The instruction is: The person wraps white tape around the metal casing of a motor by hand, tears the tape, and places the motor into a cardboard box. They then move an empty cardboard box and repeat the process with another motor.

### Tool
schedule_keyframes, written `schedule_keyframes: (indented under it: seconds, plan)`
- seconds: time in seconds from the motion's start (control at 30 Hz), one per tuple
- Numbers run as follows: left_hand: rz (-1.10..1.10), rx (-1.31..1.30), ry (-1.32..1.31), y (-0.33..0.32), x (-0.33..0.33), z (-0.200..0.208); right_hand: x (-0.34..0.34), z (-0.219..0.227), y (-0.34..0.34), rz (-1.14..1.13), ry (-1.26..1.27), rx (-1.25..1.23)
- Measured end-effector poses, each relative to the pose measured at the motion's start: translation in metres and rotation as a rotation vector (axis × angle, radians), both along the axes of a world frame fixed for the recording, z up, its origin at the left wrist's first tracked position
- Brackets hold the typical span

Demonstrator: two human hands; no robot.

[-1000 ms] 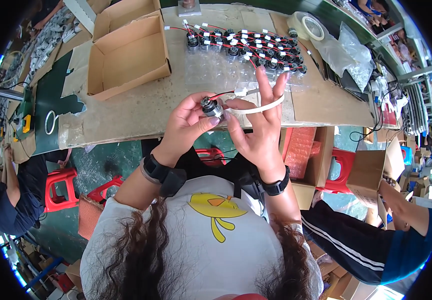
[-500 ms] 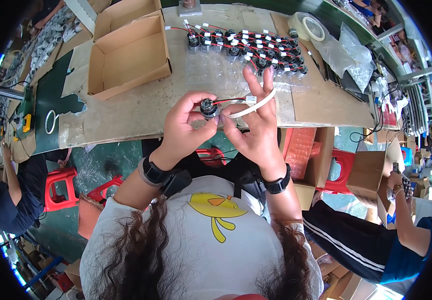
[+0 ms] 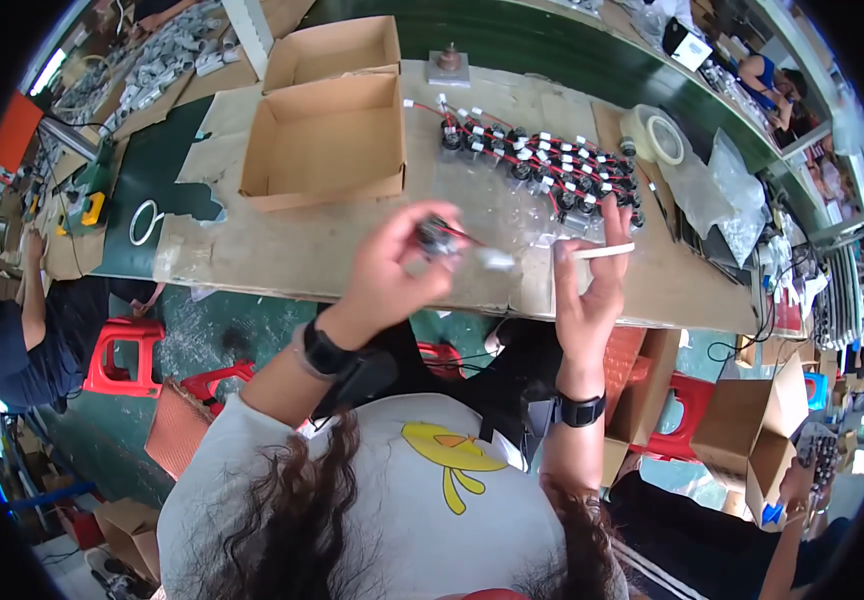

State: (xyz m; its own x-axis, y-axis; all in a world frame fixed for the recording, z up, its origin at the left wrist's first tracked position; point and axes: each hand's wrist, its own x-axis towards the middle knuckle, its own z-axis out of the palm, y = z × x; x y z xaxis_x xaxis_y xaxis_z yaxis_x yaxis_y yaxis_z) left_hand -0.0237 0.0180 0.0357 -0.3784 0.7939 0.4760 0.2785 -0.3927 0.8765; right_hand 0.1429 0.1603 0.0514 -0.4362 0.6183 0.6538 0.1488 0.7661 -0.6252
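My left hand (image 3: 392, 265) pinches a small black cylindrical part (image 3: 436, 236) between thumb and fingers, over the front of the table. From the part runs a red lead to a white plug (image 3: 497, 259), blurred by motion. To the right, my right hand (image 3: 592, 290) is raised with some fingers stretched out; a thin white band (image 3: 607, 251) lies across them near the thumb. Whether the band is a full ring cannot be told. Just beyond that hand, several similar black parts with red leads and white plugs (image 3: 542, 160) stand in rows in a clear plastic tray (image 3: 472, 190).
An open cardboard box (image 3: 327, 140) sits left of the tray. A white ring (image 3: 145, 222) lies on the green mat. Tape rolls (image 3: 664, 138) and clear plastic bags (image 3: 737, 190) lie at the right. People work on both sides; a red stool (image 3: 124, 357) stands at left.
My hands have moved apart: the right hand went right toward the tray with the white band, the left kept the black part. The whole view has shifted, with the table lower and farther right.
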Motion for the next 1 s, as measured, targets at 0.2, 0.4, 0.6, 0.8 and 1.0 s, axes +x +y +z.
schedule_keyframes:
  seconds: [0.2, 0.4, 0.6, 0.8, 1.0]
  plan:
    - [0.056, -0.220, -0.518, -0.009, -0.047, 0.030, 0.046, -0.014, -0.003, 0.006, -0.100, -0.149]
    - [0.363, -0.317, 0.181, 0.011, -0.120, 0.045, 0.094, -0.023, -0.012, -0.080, -0.151, -0.150]
    - [0.469, -0.304, 0.707, 0.032, -0.103, 0.054, 0.113, -0.034, -0.012, -0.128, -0.140, -0.135]
    - [-0.006, -0.046, 0.918, 0.129, 0.008, 0.035, 0.113, -0.038, -0.011, -0.135, -0.108, -0.084]
    - [0.004, -0.340, 1.299, 0.167, 0.016, 0.004, 0.101, -0.042, -0.017, -0.100, -0.043, 0.048]
